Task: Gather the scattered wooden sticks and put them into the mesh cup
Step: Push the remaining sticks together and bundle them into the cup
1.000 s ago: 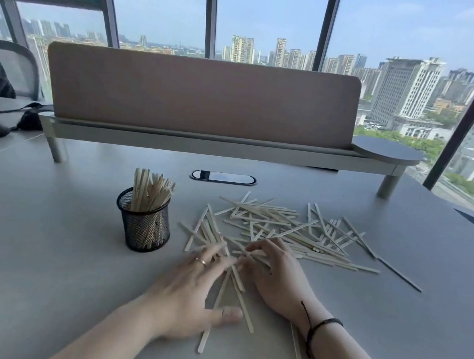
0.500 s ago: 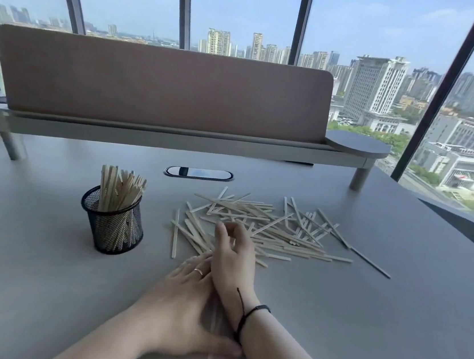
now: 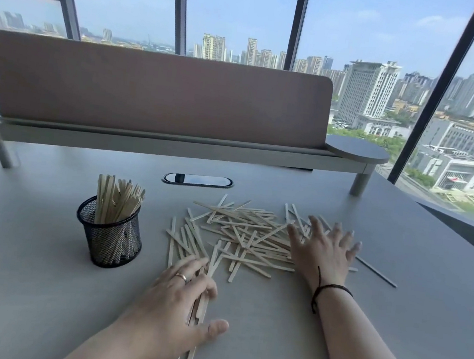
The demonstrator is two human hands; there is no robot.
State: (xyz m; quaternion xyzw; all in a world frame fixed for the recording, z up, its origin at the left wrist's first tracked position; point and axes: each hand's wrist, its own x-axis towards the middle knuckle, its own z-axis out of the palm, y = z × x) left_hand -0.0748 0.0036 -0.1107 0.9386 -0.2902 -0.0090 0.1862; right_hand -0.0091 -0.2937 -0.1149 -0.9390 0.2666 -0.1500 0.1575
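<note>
1. Head view: we're mid-gather. Both hands are down on the counter (image 3: 37,289), raking loose wooden sticks (image 3: 241,233) together; nothing is lifted yet.
2. Left hand (image 3: 182,301): palm down, fingers loosely curled over a small bundle of sticks (image 3: 199,309) lined up roughly lengthwise under it, thumb out flat to the side. It pins them against the counter; we'd call it a cover, not a closed grip.
3. Right hand (image 3: 322,249): fingers spread wide and flat on the right end of the pile. Holds nothing we can see.
4. Most loose sticks lie crisscrossed between the two hands; one long stray stick (image 3: 376,271) lies off to the right, just past the right hand.
5. Mesh cup (image 3: 109,235): black wire mesh, upright on the counter, left of the pile and near the left hand without touching it. It already holds a dense batch of sticks standing on end, tops fanned above the rim. Looks well filled but not jammed.
6. Next move, our read: sweep the right-side sticks toward the left bundle, align them parallel, close a real grip, then drop them end-first into the cup.
7. Risk: crossed sticks will snag at the rim.
</note>
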